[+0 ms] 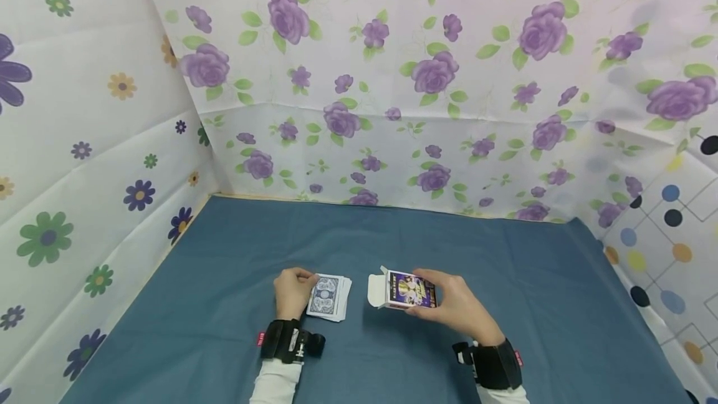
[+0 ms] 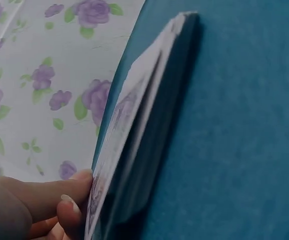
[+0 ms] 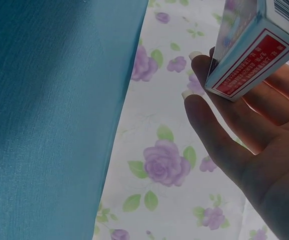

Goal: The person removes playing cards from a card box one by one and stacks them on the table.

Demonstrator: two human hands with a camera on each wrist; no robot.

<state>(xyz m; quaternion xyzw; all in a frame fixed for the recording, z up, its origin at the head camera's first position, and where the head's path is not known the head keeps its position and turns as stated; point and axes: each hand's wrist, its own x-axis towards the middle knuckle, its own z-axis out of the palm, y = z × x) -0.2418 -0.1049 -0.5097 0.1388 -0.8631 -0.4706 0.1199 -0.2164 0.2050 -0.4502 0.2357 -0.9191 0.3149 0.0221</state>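
A fanned-out stack of playing cards (image 1: 326, 297) with blue-patterned backs lies on the blue cloth. At its upper left corner my left hand (image 1: 291, 292) pinches an edge between thumb and fingertips. From the left wrist view, a dark gap separates the upper cards (image 2: 127, 112) from those beneath. My right hand (image 1: 457, 304) holds a small card box (image 1: 412, 290) by its right end, thumb on one side and fingers on the other. The box's white flap stands open toward the cards. In the right wrist view, the box (image 3: 254, 65) shows a red printed panel and a barcode; its inside is hidden.
Blue cloth (image 1: 359, 235) covers the table. A white sheet with purple roses (image 1: 434, 73) hangs behind it, and patterned sheets line the left (image 1: 101, 161) and right (image 1: 662, 248) sides. Each wrist wears a black strap with a camera.
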